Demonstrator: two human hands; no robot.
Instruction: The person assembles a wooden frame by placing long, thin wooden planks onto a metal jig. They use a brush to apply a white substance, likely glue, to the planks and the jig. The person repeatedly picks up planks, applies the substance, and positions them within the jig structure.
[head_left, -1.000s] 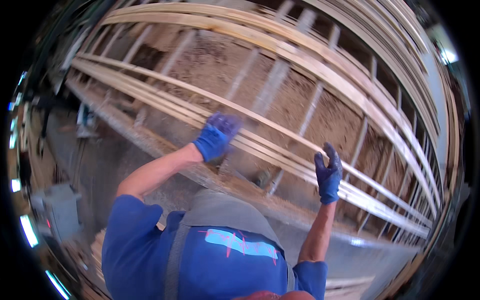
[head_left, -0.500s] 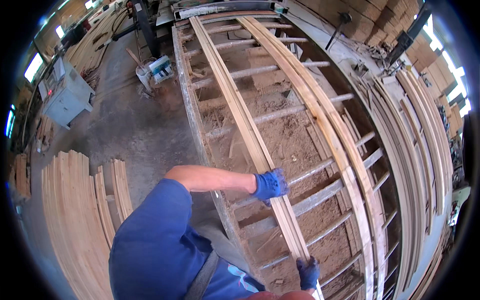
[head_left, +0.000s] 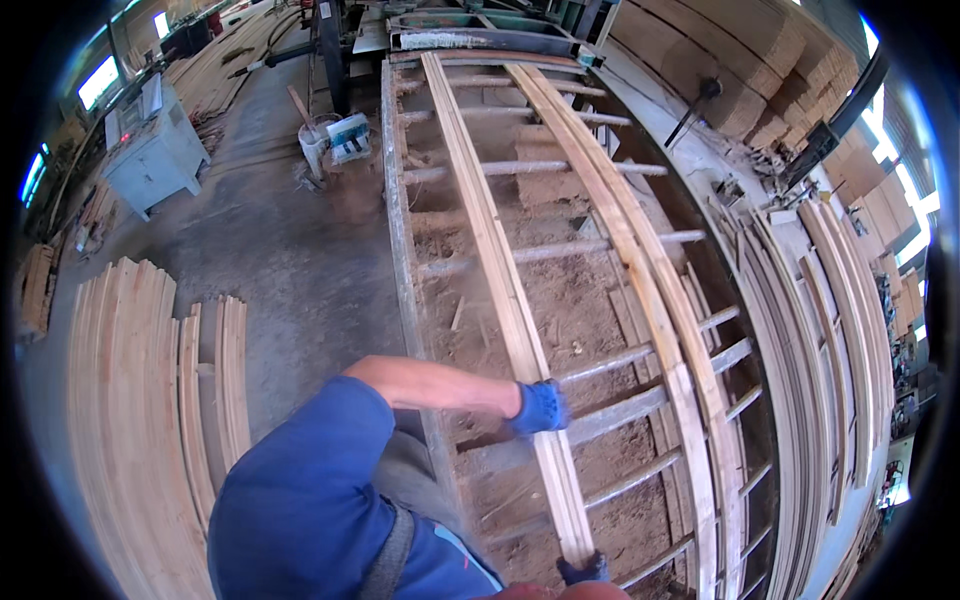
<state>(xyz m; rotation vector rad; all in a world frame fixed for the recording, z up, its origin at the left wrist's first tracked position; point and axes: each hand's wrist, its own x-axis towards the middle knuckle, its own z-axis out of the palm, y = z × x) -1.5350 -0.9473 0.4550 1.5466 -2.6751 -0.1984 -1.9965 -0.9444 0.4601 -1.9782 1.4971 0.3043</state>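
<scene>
A person in a blue shirt is leaning over a long metal rack [head_left: 400,250] that is running from the top centre of the frame down to the lower right. The rack's crossbars are spanning a bed of sawdust and wood scraps.

A bundle of long thin wooden slats [head_left: 495,250] is lying lengthwise on the crossbars, stretching from the top centre to the bottom centre. The left hand [head_left: 540,407], in a blue glove, is reaching across from the lower left and closing around the slats a little below the middle of the frame. The right hand [head_left: 585,570], also gloved in blue, is showing only partly at the bottom edge, gripping the near end of the same slats.

A second run of curved slats [head_left: 640,260] is lying on the rack to the right, apart from the held bundle. More slats [head_left: 130,420] are lying stacked on the concrete floor at the left. A grey cabinet [head_left: 150,160] is standing in the upper left, and a white bucket [head_left: 315,145] is sitting near the rack's far end. Stacked timber blocks [head_left: 720,60] are filling the upper right.
</scene>
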